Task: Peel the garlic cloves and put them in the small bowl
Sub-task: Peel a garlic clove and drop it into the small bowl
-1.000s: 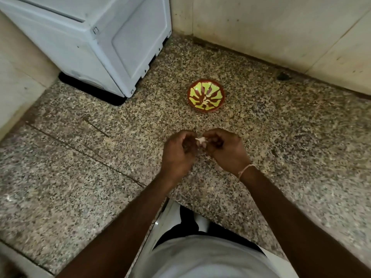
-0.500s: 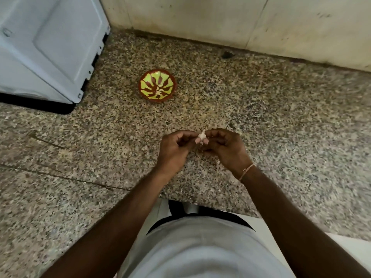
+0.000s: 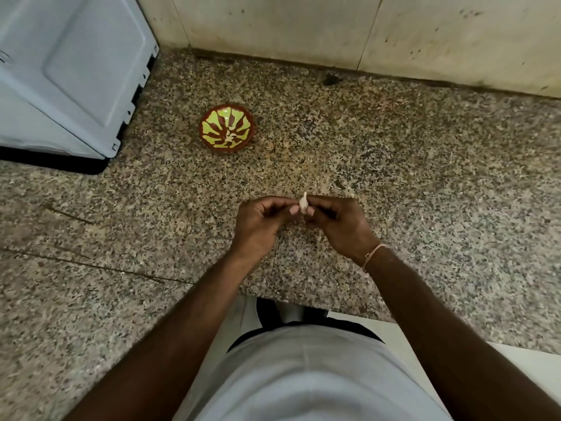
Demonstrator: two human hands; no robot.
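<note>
Not much has moved since half a second ago, honestly. Both hands sit in about the same spot over the worktop (image 3: 394,165), and the clove (image 3: 303,204) is now poking up a bit more between the fingertips, pointed tip upward. The view has swung a little, so the bowl (image 3: 227,128) and the white appliance (image 3: 73,74) sit slightly differently in frame, but the bowl looks unmoved on the granite.

Left hand (image 3: 261,221) has its fingers curled in, thumb and fingertips pinching the clove from the left. Right hand (image 3: 340,221) is curled too, pinching the same clove from the right, so the two hands meet at it. The right wrist has a thin bracelet (image 3: 372,255).

That clove is held above the worktop, well apart from the bowl, which sits farther back and to the left, near the appliance. Some pale bits are lying in the bowl's centre; can't tell if they're cloves or skin.
</note>
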